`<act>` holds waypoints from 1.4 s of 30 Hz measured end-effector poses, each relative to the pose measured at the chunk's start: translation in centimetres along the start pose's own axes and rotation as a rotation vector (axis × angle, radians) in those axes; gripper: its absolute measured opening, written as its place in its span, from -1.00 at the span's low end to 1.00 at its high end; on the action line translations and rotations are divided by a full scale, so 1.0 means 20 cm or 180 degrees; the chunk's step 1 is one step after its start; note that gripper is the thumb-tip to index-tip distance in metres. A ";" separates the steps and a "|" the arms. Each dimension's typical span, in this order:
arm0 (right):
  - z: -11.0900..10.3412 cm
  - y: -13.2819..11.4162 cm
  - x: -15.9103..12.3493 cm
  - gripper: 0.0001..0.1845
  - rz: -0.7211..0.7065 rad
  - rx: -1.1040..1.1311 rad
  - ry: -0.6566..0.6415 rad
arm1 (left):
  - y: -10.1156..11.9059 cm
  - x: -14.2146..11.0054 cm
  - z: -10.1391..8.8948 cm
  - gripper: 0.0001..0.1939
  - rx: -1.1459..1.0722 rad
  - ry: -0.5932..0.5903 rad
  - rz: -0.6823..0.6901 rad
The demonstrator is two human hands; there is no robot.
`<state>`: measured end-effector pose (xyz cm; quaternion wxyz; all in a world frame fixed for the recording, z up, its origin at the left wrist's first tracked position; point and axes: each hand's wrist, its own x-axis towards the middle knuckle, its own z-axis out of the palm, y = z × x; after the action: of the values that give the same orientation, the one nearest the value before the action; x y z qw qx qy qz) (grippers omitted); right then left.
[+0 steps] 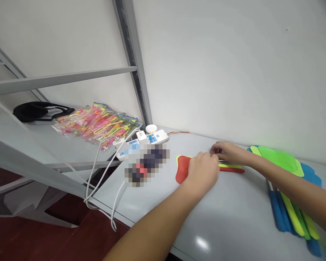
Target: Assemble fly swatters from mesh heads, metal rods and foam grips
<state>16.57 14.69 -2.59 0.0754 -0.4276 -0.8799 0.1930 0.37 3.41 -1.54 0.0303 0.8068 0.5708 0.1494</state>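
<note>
A red fly swatter lies on the grey table, with a yellow edge of another swatter showing behind it. Over the swatters' necks, my left hand is closed, its fingertips hidden from view. My right hand touches down just beyond, fingers curled in close to my left fingertips. A small glint shows between the two hands, too small to name. To the right of my hands stick out a red handle and a yellow one. Beneath my right forearm is a pile of green and blue fly swatters.
White power strips with plugs and a white cable sit at the table's left. A blurred-out object lies nearby. On a side shelf are packaged colourful items and a black strapped item. A grey metal post rises behind.
</note>
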 end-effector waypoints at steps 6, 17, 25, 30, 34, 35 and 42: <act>-0.02 0.00 -0.04 -0.80 0.0086 -0.0307 0.0488 | -0.22 0.06 -0.11 -0.78 0.0049 -0.0084 -0.0138; -0.06 -0.18 -0.57 -0.74 -0.1100 -0.1911 0.1126 | -0.38 0.05 -0.14 -0.36 -0.0262 -0.0910 -0.0121; 0.08 -0.22 -0.86 -0.66 -0.1339 -0.1715 0.1259 | -0.33 0.06 -0.19 -0.43 -0.0330 -0.0871 -0.0063; 0.04 -0.24 -0.93 -0.65 -0.1311 -0.1752 0.1376 | -0.27 0.02 -0.32 -0.58 -0.1171 -0.1079 0.0170; 0.00 -0.24 -0.97 -0.70 -0.1119 -0.1750 0.1474 | -0.20 0.01 -0.37 -0.70 -0.2170 -0.1749 0.0478; 0.00 -0.25 -0.97 -0.71 -0.1100 -0.1729 0.1471 | -0.19 0.01 -0.36 -0.70 -0.2307 -0.1904 0.0518; 0.02 -0.30 -1.02 -0.74 -0.1029 -0.1537 0.1400 | -0.14 0.01 -0.29 -0.69 -0.2803 -0.2241 0.0736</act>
<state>24.77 -4.81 0.12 0.1892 -0.3197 -0.9191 -0.1313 -3.77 3.85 3.42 0.5350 0.7764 0.3184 0.0978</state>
